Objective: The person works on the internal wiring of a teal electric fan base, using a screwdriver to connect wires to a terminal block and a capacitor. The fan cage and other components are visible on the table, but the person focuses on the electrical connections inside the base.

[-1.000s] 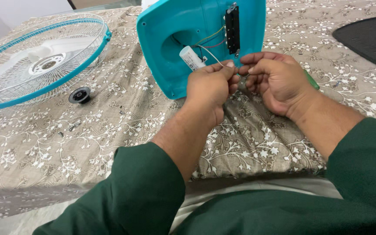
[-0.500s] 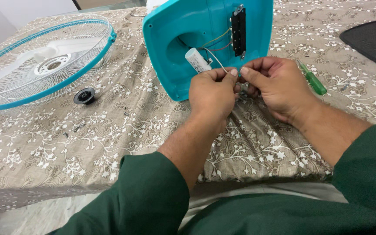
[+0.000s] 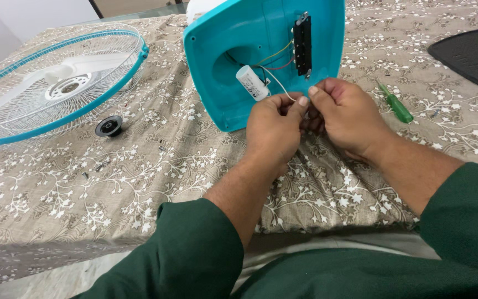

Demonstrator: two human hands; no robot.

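Pinching white wire (image 3: 281, 88) betw. left grip (image 3: 275, 124) & right grip (image 3: 344, 116), both clamped, by teal base (image 3: 233, 50).

Around the work — a patterned cloth strewn with fan parts and a tool

A beige tablecloth (image 3: 56, 199) with a white floral print covers the whole surface. At the far left lies a round fan guard (image 3: 51, 88) — white wire mesh with a teal rim, with white blades showing through it. Just beside its near edge sits a small black round cap (image 3: 109, 126), and a few tiny dark screws (image 3: 99, 165) are scattered on the cloth nearby. On the right a green-handled screwdriver (image 3: 396, 104) lies at a slant, its tip pointing away. At the far right corner rests a dark textured mat (image 3: 474, 55), cut off by the edge of view.
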